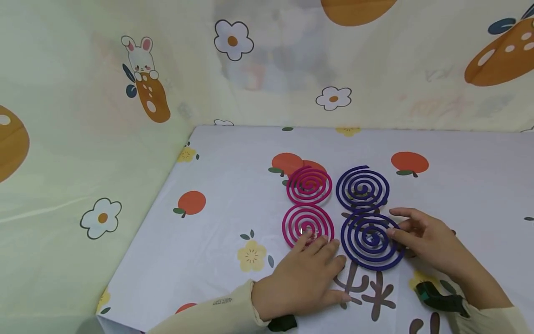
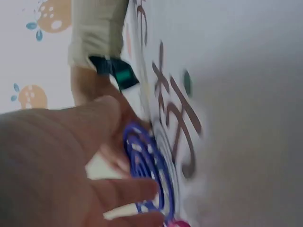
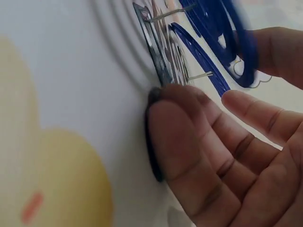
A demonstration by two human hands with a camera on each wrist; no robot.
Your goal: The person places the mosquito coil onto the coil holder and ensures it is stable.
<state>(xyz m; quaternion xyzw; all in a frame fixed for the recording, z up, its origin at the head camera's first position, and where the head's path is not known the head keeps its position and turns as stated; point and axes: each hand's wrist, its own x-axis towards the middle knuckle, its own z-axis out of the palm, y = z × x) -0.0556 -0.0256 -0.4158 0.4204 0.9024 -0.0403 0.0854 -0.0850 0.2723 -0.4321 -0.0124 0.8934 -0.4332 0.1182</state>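
Two pink spiral mosquito coils [image 1: 307, 223] lie one behind the other, with two dark-blue mosquito coils [image 1: 369, 241] beside them on the right. My left hand [image 1: 304, 273] spreads its fingers over the front edge of the nearer pink coil, palm downward. At the right rim of the nearer blue coil, my right hand [image 1: 431, 241] lays its thumb over the edge, fingers bent below. In the right wrist view, thin metal stands [image 3: 156, 52] with prongs show under the blue coils [image 3: 203, 56]. A dark strip by the lowest right finger is too blurred to identify.
The white tablecloth [image 1: 225, 185] is printed with oranges, yellow flowers and brown characters. Pale patterned sheeting [image 1: 275, 106] rises behind the table and on the left. A dark strap [image 1: 438, 299] with a green patch circles my right wrist.
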